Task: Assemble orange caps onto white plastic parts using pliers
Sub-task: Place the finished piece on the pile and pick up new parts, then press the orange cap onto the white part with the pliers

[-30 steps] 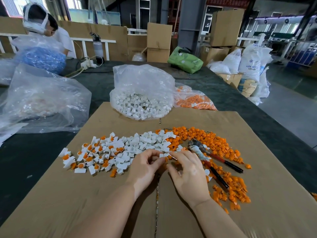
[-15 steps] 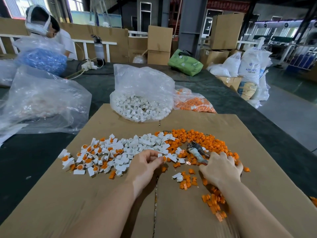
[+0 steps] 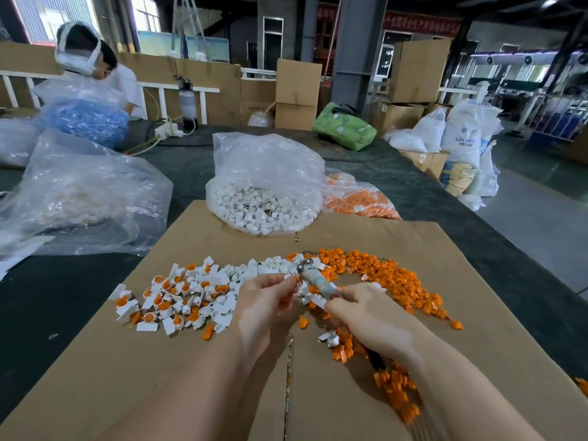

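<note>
While my left hand pinches a small white plastic part at its fingertips, my right hand is wrapped around the handles of the pliers, whose nose points toward about eleven o'clock and reaches right up beside that pinched part. The tool's long axis runs from my right palm at four o'clock up to the part at ten, so the jaws meet the piece almost head on; whether they already bite it I cannot tell. Whether an orange cap sits in the part is hidden by my fingers. Outward at nine o'clock lie the finished capped pieces, at two o'clock the loose orange caps, all on the cardboard sheet. At twelve sits the bag of white parts.
</note>
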Demonstrator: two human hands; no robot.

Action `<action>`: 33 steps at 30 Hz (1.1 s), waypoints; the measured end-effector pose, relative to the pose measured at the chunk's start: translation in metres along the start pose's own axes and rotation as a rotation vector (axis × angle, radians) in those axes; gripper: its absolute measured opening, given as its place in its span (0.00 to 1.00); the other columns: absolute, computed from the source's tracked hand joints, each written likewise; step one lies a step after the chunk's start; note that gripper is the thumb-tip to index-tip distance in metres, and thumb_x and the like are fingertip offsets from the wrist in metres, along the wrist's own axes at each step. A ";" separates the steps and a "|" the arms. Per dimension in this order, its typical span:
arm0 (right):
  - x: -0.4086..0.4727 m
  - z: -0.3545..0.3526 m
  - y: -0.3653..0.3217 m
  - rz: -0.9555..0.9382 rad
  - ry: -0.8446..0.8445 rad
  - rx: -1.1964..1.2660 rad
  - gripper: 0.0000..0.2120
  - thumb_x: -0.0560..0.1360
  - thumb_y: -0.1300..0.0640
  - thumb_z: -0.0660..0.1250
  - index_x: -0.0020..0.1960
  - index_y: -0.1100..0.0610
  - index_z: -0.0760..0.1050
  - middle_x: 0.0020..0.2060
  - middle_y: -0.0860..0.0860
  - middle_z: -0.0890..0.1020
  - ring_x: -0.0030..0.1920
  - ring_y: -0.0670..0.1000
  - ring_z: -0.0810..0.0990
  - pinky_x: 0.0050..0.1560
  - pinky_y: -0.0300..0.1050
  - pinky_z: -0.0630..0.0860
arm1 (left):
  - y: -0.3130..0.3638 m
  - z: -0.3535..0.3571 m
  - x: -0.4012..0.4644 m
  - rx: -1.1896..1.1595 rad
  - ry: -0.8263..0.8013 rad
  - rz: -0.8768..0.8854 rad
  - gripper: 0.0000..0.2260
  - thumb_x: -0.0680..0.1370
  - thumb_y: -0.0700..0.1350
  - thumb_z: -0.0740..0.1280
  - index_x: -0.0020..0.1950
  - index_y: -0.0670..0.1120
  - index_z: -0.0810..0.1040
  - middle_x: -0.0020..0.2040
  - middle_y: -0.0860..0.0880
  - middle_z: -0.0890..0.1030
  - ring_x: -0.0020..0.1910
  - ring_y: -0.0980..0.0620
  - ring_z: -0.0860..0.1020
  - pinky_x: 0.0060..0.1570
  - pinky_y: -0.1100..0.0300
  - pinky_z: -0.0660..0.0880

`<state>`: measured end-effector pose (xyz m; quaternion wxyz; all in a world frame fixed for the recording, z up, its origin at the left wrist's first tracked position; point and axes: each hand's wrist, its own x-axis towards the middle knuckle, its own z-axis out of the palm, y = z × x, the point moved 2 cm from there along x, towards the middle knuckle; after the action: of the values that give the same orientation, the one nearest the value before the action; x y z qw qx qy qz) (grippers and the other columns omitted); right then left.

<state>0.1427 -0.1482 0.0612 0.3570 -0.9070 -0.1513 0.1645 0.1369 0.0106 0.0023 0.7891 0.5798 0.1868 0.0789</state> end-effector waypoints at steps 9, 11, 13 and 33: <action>-0.005 0.003 -0.006 0.121 -0.157 0.159 0.10 0.76 0.51 0.61 0.44 0.58 0.74 0.33 0.51 0.77 0.36 0.49 0.75 0.35 0.43 0.66 | 0.002 -0.003 0.008 -0.001 0.064 -0.027 0.04 0.75 0.35 0.69 0.40 0.39 0.78 0.33 0.45 0.79 0.30 0.52 0.73 0.35 0.60 0.69; -0.005 0.004 -0.007 0.115 -0.175 0.162 0.09 0.76 0.52 0.60 0.44 0.57 0.74 0.33 0.50 0.77 0.35 0.48 0.76 0.36 0.43 0.69 | 0.003 -0.004 0.009 -0.013 0.074 -0.035 0.03 0.75 0.35 0.69 0.41 0.38 0.78 0.35 0.44 0.79 0.31 0.51 0.74 0.36 0.60 0.71; -0.006 0.004 -0.008 0.122 -0.188 0.167 0.08 0.76 0.53 0.60 0.43 0.56 0.73 0.33 0.49 0.77 0.35 0.46 0.77 0.37 0.43 0.70 | 0.004 -0.004 0.010 -0.022 0.080 -0.041 0.02 0.75 0.35 0.69 0.43 0.38 0.78 0.36 0.43 0.79 0.33 0.51 0.75 0.38 0.61 0.73; -0.005 0.016 -0.002 -0.036 0.000 -0.223 0.11 0.79 0.54 0.58 0.38 0.51 0.60 0.38 0.48 0.68 0.35 0.46 0.66 0.33 0.39 0.61 | 0.002 0.003 -0.001 0.037 0.101 -0.031 0.01 0.75 0.34 0.69 0.44 0.36 0.79 0.34 0.45 0.78 0.29 0.53 0.73 0.25 0.67 0.69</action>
<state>0.1318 -0.1394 0.0528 0.2566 -0.9382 -0.1851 0.1402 0.1372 0.0082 0.0051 0.7690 0.5867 0.2367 0.0922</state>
